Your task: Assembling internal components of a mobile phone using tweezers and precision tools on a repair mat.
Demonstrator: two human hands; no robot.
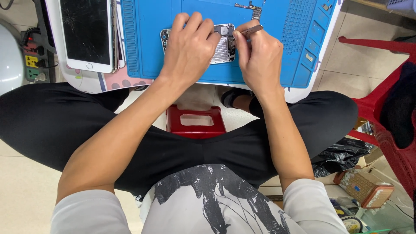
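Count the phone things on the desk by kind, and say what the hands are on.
Opened phone body, under left hand: 1
Cracked white phone: 1
Loose circuit board: 1
Tweezers, in right hand: 1
Total: 4

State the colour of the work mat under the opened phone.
Blue, as the head view shows: the work mat lies under the opened phone.

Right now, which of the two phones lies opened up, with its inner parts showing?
The opened grey phone under both hands on the blue mat; the white phone shows its cracked screen.
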